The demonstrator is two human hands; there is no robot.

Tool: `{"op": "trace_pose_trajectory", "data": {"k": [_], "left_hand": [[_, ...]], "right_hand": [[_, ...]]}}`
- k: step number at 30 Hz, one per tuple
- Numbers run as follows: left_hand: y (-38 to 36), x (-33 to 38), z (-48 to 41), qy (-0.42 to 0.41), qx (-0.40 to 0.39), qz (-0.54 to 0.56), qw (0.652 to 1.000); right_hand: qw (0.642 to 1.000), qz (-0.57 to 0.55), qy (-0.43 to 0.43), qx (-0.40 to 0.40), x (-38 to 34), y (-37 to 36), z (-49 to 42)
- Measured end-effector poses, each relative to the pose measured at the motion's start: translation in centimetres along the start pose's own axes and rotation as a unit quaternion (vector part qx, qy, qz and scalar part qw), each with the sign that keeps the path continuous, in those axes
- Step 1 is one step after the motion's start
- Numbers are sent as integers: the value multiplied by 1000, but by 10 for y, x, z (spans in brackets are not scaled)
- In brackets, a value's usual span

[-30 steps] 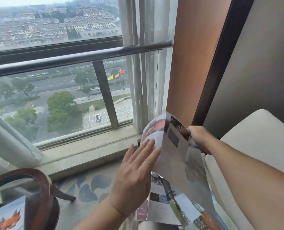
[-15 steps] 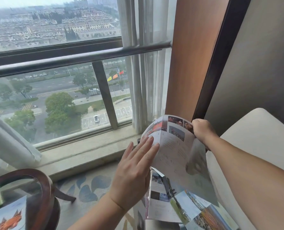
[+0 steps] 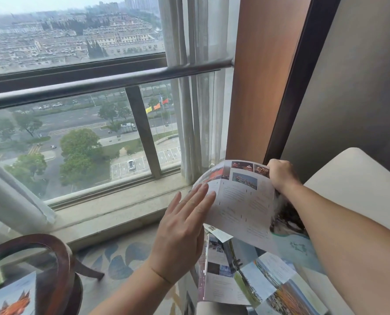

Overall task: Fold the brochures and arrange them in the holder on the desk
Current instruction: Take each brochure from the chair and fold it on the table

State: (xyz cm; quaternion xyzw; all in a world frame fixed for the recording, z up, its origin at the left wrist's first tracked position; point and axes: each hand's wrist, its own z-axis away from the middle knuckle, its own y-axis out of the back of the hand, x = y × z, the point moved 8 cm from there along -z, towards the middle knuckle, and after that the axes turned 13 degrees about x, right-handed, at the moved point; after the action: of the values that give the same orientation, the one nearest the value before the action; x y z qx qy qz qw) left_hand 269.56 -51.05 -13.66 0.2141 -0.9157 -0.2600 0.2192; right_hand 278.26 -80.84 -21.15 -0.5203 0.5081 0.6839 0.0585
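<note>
A large printed brochure (image 3: 241,201) with photos and text hangs unfolded in front of me, its top panel bent over. My right hand (image 3: 280,175) grips its upper right corner. My left hand (image 3: 182,226) is flat with straight fingers, the fingertips touching the brochure's left edge. The brochure's lower panels (image 3: 253,285) spread out below, toward my lap. No holder is in view.
A round dark wooden table (image 3: 53,253) with a glass top stands at lower left, with two other brochures (image 3: 14,296) on it. A cream chair (image 3: 353,185) is at the right. Window, sill (image 3: 112,214) and sheer curtains (image 3: 189,110) lie ahead; patterned carpet below.
My right hand has turned the top panel of the brochure flatter toward me and moved slightly up and right. My left hand has stayed against the left edge.
</note>
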Motion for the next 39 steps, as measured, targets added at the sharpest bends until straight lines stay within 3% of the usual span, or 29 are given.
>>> {"op": "trace_pose_trajectory", "data": {"k": [6, 29, 39], "left_hand": [[-1, -3, 1, 12, 0, 2, 1000], [-3, -4, -12, 24, -14, -3, 1000], [-10, -4, -17, 39, -21, 8, 999]], "right_hand": [[999, -19, -15, -24, -3, 0, 1], [998, -51, -36, 14, -4, 12, -6], [1000, -15, -3, 26, -14, 20, -16]]}}
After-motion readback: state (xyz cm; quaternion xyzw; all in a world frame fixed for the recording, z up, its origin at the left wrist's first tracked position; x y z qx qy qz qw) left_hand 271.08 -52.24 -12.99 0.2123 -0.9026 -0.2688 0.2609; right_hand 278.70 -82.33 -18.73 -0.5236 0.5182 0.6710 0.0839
